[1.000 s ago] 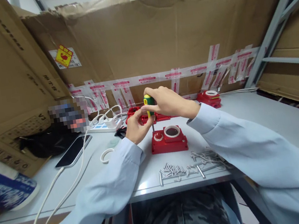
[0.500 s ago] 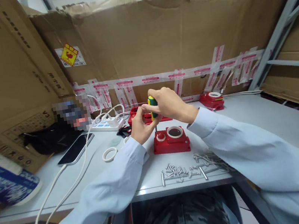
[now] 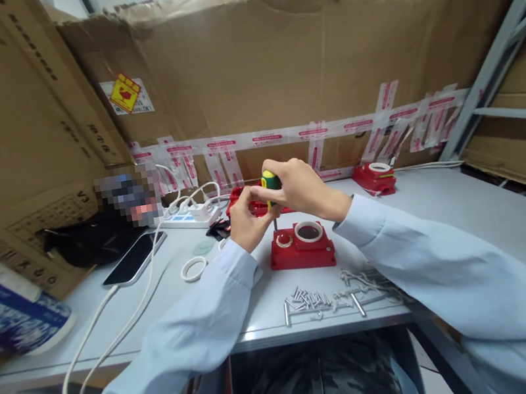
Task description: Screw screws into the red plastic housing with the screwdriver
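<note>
A screwdriver [image 3: 270, 182] with a green and yellow handle stands upright, its shaft pointing down at the back left of a red box [image 3: 303, 258]. My right hand [image 3: 304, 185] is closed around the handle from above. The fingers of my left hand [image 3: 248, 220] pinch the lower part of the screwdriver; their exact contact is partly hidden. On top of the box sit a white ring [image 3: 309, 230] around a dark round window and a small red dome in a pale collar. Whether the screwdriver tip sits in a screw is hidden behind the box's top.
Loose screws [image 3: 309, 297] and metal rods lie near the front edge. A loose white ring [image 3: 194, 269], a phone [image 3: 136, 260] on a cable and a power strip [image 3: 191, 217] are to the left. Another red box [image 3: 374, 179] stands back right; more red parts are behind my hands.
The camera view has shifted slightly. My right hand's fingers have turned a little on the screwdriver handle, and the box stays in place.
</note>
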{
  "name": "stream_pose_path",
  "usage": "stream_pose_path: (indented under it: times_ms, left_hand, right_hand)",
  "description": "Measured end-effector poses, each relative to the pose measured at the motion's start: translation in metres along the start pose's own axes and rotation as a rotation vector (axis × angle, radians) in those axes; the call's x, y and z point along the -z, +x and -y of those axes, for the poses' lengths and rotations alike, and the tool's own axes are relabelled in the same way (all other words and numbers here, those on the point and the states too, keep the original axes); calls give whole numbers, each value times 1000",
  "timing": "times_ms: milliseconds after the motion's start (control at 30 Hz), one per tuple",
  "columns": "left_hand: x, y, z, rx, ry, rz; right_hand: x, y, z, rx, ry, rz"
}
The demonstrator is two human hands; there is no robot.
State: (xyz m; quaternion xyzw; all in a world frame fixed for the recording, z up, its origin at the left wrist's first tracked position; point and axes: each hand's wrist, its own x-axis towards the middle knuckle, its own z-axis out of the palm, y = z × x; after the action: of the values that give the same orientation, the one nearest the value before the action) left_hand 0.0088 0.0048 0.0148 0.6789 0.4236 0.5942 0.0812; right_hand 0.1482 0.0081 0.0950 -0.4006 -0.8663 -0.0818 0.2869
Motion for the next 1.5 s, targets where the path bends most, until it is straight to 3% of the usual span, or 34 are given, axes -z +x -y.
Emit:
stream_pose_path:
  times_ms: [233, 500, 767, 1100, 1200, 1300, 1367, 1500]
  left_hand:
    - [2, -1, 2, 5, -184, 49]
    - [0, -2, -1, -41, 26, 16]
    - [2, -3, -8, -91, 49, 70]
    - [-2, -3, 0, -20, 44, 63]
    - [9, -2, 5, -15, -8, 294]
    - [21, -5, 17, 73, -26, 761]
    - [24, -8, 28, 156, -5, 970]
    - [20, -15, 40, 169, 29, 1008]
  right_hand:
    - [11, 2, -9, 253, 223, 16]
    - [11, 4, -3, 38, -52, -57]
    - [26, 4, -10, 247, 226, 174]
    - [13, 15, -5, 212, -17, 54]
    - [11, 13, -6, 229, 99, 93]
    - [16, 11, -10, 280, 211, 197]
    - [24, 10, -12, 321, 242, 293]
    - [34, 11, -11, 334, 236, 380]
